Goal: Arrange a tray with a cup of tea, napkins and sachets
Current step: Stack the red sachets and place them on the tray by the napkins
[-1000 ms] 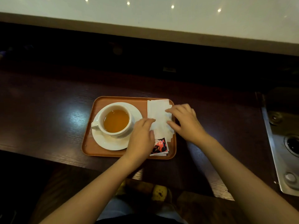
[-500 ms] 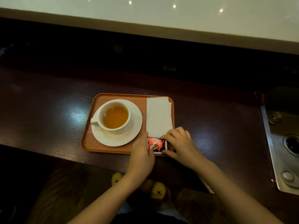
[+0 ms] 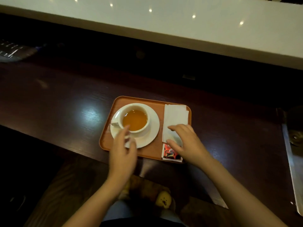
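An orange tray (image 3: pixel 157 104) lies on the dark wooden counter. A white cup of amber tea (image 3: pixel 135 119) stands on a white saucer (image 3: pixel 153 128) in the tray's left half. White napkins (image 3: pixel 176 114) lie along its right side, with red sachets (image 3: pixel 170 154) at the near right corner. My left hand (image 3: pixel 123 153), blurred, hovers over the saucer's near rim, fingers apart, holding nothing that I can see. My right hand (image 3: pixel 186 143) rests with spread fingers over the napkins' near end and the sachets' top edge.
A pale raised counter (image 3: pixel 180 28) runs across the back. A metal sink edge (image 3: pixel 293 161) lies at the far right. The dark wooden counter (image 3: pixel 57 112) stretches left of the tray. Yellow slippers (image 3: pixel 164 200) show below on the floor.
My left hand moved left from the sachets to the saucer's near rim. My right hand lifted from the sachets up onto the napkins' near end. The view shifted, so the tray sits further right.
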Tool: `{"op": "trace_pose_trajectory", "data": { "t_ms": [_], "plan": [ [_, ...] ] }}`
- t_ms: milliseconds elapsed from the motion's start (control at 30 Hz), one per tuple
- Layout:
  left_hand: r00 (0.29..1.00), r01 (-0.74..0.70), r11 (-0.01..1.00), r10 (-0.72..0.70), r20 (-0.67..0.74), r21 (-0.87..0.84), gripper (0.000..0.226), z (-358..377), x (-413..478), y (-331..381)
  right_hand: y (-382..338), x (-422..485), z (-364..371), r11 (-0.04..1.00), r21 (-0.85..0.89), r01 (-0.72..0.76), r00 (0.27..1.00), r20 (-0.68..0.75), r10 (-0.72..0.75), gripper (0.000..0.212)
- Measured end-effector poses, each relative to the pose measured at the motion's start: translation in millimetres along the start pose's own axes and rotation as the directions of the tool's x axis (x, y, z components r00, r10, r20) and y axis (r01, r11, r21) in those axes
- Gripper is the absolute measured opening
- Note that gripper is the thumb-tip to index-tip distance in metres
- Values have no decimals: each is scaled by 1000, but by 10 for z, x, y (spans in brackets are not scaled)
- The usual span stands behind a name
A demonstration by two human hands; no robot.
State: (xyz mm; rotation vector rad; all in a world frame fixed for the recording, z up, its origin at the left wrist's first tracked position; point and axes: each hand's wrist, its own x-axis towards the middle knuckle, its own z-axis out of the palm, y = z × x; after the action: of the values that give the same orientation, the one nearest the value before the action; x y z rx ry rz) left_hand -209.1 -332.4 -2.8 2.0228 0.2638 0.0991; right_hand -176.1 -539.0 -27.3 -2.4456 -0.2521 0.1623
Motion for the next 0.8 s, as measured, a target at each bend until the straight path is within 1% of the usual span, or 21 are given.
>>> {"op": "trace_pose_trajectory", "data": {
  "t_ms": [67, 100, 133, 167, 233, 267, 333, 500, 667, 800],
  "plan": [
    [988, 55, 998, -56, -143, -13, 46, -225, 217, -118, -181, 210, 25, 992, 126, -11, 998, 60, 3, 50],
    [980, 107, 994, -108, -165, -12, 47, -299, 330, -175, -262, 313, 50, 987, 159, -9, 995, 101, -7, 54],
    [977, 156, 988, -156, -142, -9, 48, -342, 436, -222, -331, 405, 83, 982, 186, -14, 989, 145, -13, 60],
    [978, 190, 982, -189, -87, -3, 48, -358, 529, -263, -390, 476, 118, 974, 223, -27, 983, 181, -14, 66],
    [979, 201, 979, -202, 41, 14, 44, -350, 664, -312, -482, 564, 185, 942, 331, -65, 980, 201, -3, 73],
    [978, 194, 981, -194, 82, 11, 41, -341, 703, -328, -511, 583, 211, 924, 375, -75, 983, 183, 5, 73],
    [975, 193, 981, -189, 121, -25, 41, -327, 744, -355, -543, 592, 253, 907, 411, -87, 990, 136, 33, 70],
    [974, 168, 985, -162, 156, -28, 42, -368, 799, -427, -599, 548, 348, 896, 423, -131, 991, 68, 112, 70],
    [966, 141, 989, -130, 222, -37, 42, -406, 944, -479, -665, 471, 460, 849, 491, -196, 976, 14, 217, 73],
    [959, 113, 993, -98, 267, -41, 42, -429, 1041, -532, -703, 449, 532, 826, 516, -225, 962, -19, 273, 75]
  ]
}}
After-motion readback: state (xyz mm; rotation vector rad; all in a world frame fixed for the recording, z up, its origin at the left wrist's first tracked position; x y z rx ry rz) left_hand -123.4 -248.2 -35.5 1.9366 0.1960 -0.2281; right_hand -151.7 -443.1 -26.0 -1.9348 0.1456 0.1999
